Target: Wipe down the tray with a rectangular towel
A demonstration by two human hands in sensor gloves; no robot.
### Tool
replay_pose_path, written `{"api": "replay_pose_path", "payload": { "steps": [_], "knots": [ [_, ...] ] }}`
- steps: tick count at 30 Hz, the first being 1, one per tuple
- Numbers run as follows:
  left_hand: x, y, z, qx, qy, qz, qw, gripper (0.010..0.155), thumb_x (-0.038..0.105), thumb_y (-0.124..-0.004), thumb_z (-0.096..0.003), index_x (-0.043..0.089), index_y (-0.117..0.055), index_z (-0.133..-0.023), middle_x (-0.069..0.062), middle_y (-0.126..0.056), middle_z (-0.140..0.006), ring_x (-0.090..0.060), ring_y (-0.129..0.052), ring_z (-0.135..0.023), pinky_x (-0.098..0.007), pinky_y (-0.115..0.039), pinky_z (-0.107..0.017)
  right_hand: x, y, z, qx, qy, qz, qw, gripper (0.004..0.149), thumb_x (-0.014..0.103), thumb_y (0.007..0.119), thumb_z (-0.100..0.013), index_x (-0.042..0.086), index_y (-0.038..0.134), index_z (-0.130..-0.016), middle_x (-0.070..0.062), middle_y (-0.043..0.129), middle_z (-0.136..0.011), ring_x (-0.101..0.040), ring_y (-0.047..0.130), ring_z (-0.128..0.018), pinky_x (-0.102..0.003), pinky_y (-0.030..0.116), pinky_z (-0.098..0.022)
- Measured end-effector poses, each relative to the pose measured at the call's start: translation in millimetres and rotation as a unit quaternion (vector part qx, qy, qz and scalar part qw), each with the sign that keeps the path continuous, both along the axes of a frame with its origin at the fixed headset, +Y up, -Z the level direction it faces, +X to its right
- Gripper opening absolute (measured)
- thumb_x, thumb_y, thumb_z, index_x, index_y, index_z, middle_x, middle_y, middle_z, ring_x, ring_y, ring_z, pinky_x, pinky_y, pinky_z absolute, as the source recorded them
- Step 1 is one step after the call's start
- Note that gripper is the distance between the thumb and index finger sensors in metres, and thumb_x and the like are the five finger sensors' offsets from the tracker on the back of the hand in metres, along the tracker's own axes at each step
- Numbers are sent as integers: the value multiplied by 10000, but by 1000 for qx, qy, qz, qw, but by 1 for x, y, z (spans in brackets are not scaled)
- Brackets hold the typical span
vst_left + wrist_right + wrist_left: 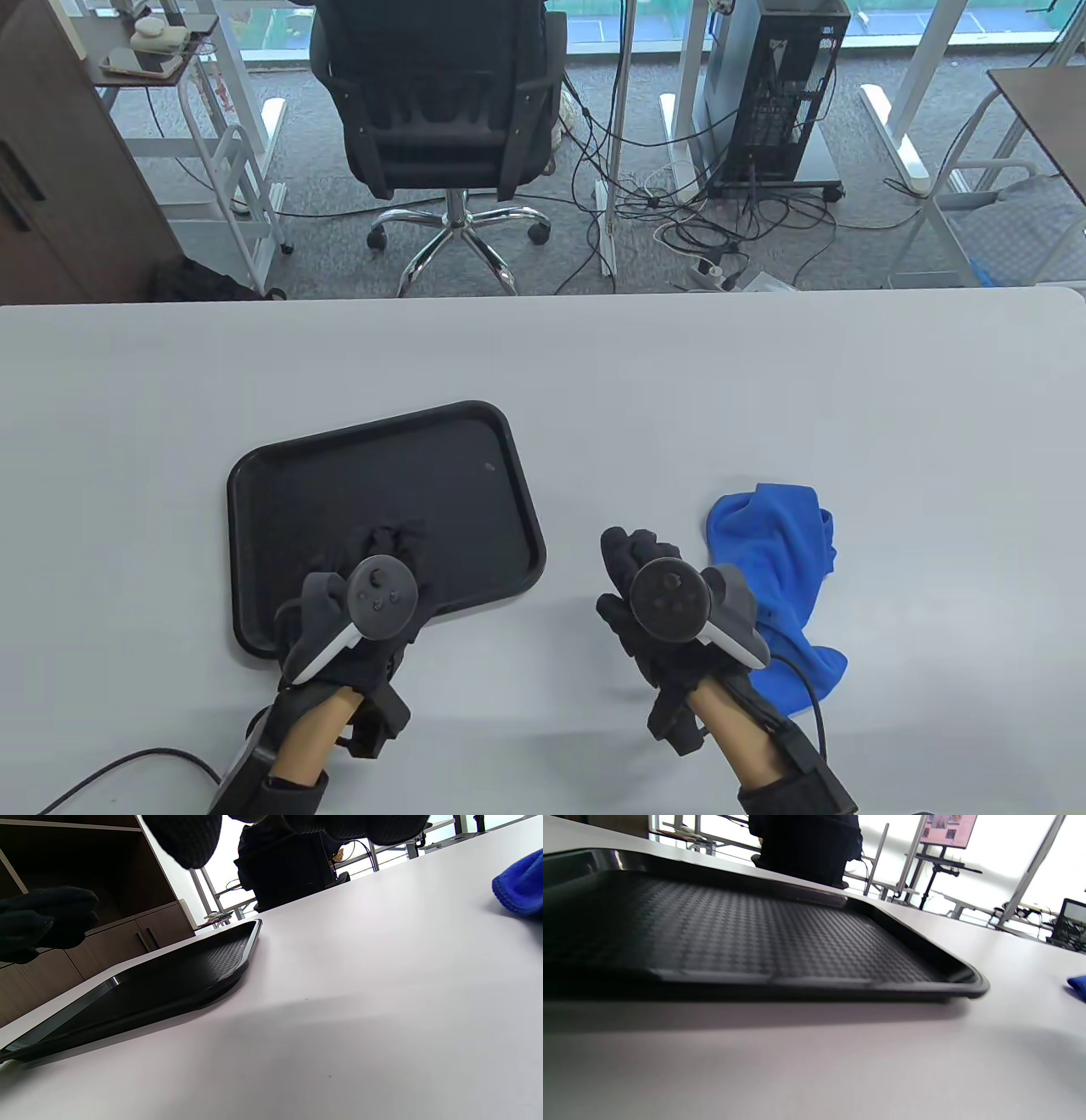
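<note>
A black tray lies on the white table at the left; its textured floor fills the left wrist view and it shows in the right wrist view. A crumpled blue towel lies on the table at the right, with an edge of it in the wrist views. My left hand hovers over the tray's near edge, fingers loosely curled, holding nothing; it also shows in the right wrist view. My right hand is between tray and towel, empty, just left of the towel. Its fingertips hang above the table.
The white table stretches far beyond the tray and towel. A small speck sits on the tray's far right part. Past the table's far edge are a black office chair, a computer tower and floor cables.
</note>
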State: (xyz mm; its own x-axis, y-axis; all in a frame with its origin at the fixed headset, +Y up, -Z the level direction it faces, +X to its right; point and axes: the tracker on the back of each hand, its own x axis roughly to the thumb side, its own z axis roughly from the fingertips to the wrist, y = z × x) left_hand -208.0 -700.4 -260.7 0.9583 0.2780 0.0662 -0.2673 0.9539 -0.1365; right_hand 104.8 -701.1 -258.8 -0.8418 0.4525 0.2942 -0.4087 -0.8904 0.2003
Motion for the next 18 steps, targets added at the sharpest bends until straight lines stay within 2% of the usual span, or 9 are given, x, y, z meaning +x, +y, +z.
{"api": "replay_pose_path", "payload": {
  "steps": [5, 7, 11, 18],
  "knots": [
    [-37, 7, -18, 12, 74, 32, 997, 716, 487, -554, -533, 255, -259, -1142, -109, -294, -1230, -433, -313, -1165, -770, -249, -692, 0, 1, 0, 2, 3, -9, 1000, 690, 308, 767, -493, 70, 408, -1032, -291, 393, -1034, -559, 488, -926, -633, 549, -646],
    [-61, 2, -32, 11, 126, 24, 992, 721, 497, -556, -529, 255, -264, -1142, -108, -320, -1230, -430, -345, -1165, -765, -284, -697, 0, 2, 0, 1, 3, -17, 1000, 691, 308, 767, -493, 70, 406, -1032, -293, 392, -1033, -559, 490, -923, -632, 553, -644],
    [-107, -15, -55, -31, 216, -24, 976, 728, 510, -558, -526, 249, -272, -1142, -116, -358, -1227, -438, -391, -1158, -758, -327, -698, 0, 5, 2, 4, 5, -29, 1000, 692, 308, 767, -494, 67, 406, -1032, -295, 392, -1032, -560, 491, -922, -630, 557, -642],
    [-147, -37, -76, -100, 287, -126, 944, 766, 571, -571, -504, 239, -331, -1151, -123, -559, -1183, -415, -588, -1096, -697, -451, -706, -1, 3, 1, -7, 11, -31, 999, 687, 304, 765, -496, 63, 411, -1033, -301, 391, -1031, -565, 490, -920, -629, 560, -640]
  ]
}}
